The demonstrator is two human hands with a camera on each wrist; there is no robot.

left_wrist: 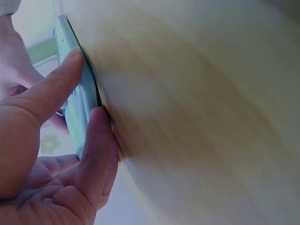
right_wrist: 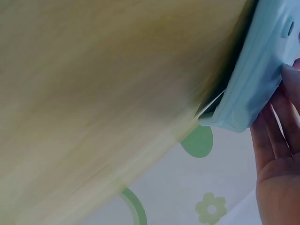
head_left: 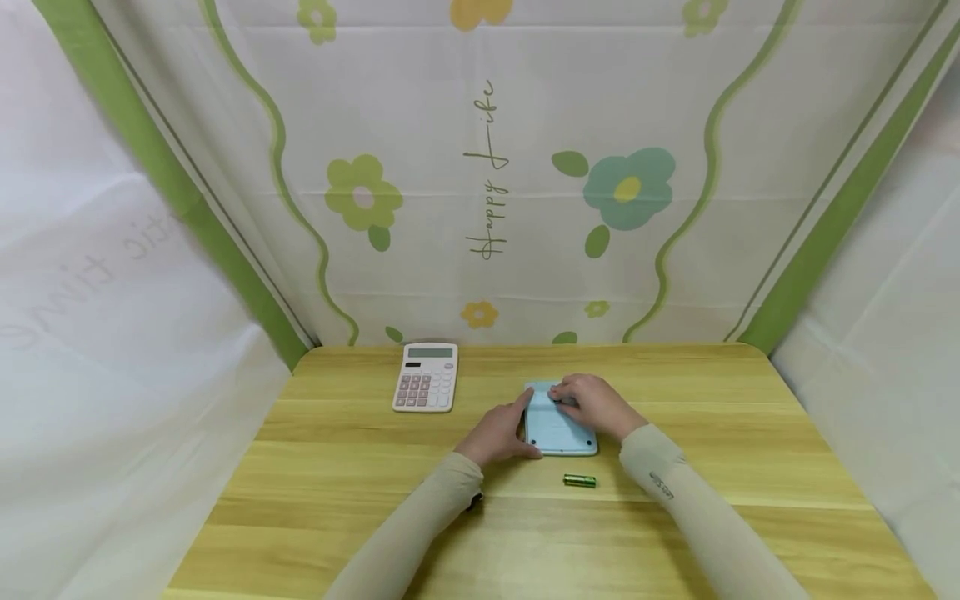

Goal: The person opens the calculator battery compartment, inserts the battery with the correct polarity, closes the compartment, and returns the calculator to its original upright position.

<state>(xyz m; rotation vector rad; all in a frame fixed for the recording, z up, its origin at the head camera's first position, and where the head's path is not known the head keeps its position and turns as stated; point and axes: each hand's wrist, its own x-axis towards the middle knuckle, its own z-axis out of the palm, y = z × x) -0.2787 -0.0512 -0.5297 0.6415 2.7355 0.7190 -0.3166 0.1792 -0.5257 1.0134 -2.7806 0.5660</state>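
A light-blue calculator [head_left: 561,435] lies back side up on the table, with dark round feet near its front corners. My left hand [head_left: 491,435] grips its left side, thumb at the near corner and a finger at the far-left edge. In the left wrist view, the fingers hold the calculator's thin edge [left_wrist: 87,86]. My right hand [head_left: 598,406] bends over the upper part of the back, fingertips pressed against it near a small dark spot. I cannot tell whether those fingers pinch anything. A green battery [head_left: 580,481] lies in front of the calculator.
A white calculator [head_left: 426,377] with pinkish and white keys lies face up at the back left. The wooden table [head_left: 337,508] ends at a white flowered curtain [head_left: 420,275] behind, and pale cloth walls stand at both sides.
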